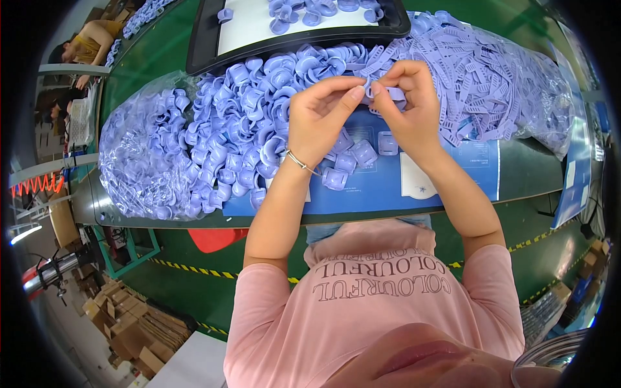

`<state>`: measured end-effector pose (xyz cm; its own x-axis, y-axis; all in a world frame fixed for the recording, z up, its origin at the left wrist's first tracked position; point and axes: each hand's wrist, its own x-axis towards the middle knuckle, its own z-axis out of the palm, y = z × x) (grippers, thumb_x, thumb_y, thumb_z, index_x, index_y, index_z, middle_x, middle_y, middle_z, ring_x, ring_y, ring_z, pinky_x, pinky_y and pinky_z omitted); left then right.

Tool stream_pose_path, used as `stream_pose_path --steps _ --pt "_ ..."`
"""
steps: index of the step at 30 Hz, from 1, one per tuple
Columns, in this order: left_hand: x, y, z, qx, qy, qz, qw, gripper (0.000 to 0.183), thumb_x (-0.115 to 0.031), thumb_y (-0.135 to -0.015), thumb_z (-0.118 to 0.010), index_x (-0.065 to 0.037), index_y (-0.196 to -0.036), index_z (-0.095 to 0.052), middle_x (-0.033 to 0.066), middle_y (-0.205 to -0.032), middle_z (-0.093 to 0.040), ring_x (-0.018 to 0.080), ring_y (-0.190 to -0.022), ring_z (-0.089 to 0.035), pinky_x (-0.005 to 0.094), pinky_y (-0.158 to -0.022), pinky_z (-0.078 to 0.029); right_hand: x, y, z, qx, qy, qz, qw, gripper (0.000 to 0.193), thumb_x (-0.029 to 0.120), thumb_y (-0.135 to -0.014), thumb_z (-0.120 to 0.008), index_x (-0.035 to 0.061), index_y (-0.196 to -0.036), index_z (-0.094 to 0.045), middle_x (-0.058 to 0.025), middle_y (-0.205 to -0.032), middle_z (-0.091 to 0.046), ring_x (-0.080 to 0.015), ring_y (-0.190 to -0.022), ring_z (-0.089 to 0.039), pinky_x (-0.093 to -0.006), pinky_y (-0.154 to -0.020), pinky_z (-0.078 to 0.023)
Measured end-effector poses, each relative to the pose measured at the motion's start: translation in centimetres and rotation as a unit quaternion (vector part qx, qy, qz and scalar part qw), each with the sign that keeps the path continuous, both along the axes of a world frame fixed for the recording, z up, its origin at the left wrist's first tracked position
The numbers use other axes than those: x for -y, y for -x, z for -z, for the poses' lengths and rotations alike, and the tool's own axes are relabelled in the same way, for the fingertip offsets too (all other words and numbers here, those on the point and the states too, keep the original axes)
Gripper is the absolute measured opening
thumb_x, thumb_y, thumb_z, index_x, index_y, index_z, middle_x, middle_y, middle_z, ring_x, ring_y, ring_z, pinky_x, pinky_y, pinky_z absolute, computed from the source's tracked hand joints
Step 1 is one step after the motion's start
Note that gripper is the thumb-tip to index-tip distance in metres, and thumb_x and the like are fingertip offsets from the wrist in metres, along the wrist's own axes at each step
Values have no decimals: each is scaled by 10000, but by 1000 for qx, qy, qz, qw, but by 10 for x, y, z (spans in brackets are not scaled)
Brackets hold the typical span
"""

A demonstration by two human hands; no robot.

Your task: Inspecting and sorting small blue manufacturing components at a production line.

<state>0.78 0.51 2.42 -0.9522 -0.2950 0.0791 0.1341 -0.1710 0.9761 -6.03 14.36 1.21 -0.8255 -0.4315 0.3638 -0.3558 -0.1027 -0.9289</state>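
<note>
Both hands meet over the far middle of the table. My left hand (pixel 320 119), with a bracelet at the wrist, is closed in a pinch of thumb and forefinger on a small lavender plastic strap (pixel 396 98). My right hand (pixel 414 113) pinches the same strap just beside it, its thumb against the piece. The fingers cover much of it, so its exact shape is partly hidden. Left of my hands lies a heap of curved lavender plastic pieces (pixel 249 110). To the right is a pile of flat, slotted lavender straps (pixel 475 77). Several loose curved pieces (pixel 363 152) lie below my hands.
A black tray (pixel 206 35) with a white bottom and more lavender pieces stands at the back. Clear plastic bags (pixel 139 155) spill the parts at both ends. Blue printed sheets (pixel 388 194) cover the table's near edge. Another person (pixel 94 42) sits at the far left.
</note>
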Motion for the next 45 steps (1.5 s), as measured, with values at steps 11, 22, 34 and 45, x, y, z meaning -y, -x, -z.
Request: stream_pose_path --steps 11,22,34,45 --pt "1 0 1 33 -90 3 995 159 -6 -838 -667 39 -991 -670 84 -958 -665 136 -883 -631 244 -804 -509 5 -4 3 -115 -25 66 991 201 -45 -860 -606 13 -978 -454 -73 -877 -591 -101 -767 -597 -208 -645 -489" --pt "5 4 3 -107 384 -57 916 52 -31 -842 -615 -4 -883 -600 104 -922 -630 254 -817 -629 317 -724 -495 0 7 -5 -163 -141 -19 976 251 35 -865 -621 21 -1112 -578 -77 -843 -596 -163 -749 -618 -247 -689 -488" --pt "5 5 4 -101 443 -150 878 48 -54 -835 -601 -48 -872 -571 81 -884 -605 285 -824 -578 366 -730 -435 -8 10 -20 -98 -132 -89 982 210 14 -816 -664 0 -1018 -606 -97 -925 -651 -166 -802 -670 -262 -717 -543" --pt "8 3 -1 -74 357 -51 930 442 -250 -771 -740 -45 -1139 -606 130 -943 -650 283 -820 -611 351 -772 -488 -13 14 -18 -197 -133 -54 970 135 -9 -802 -652 -7 -926 -597 -95 -868 -630 -202 -764 -634 -286 -680 -518"
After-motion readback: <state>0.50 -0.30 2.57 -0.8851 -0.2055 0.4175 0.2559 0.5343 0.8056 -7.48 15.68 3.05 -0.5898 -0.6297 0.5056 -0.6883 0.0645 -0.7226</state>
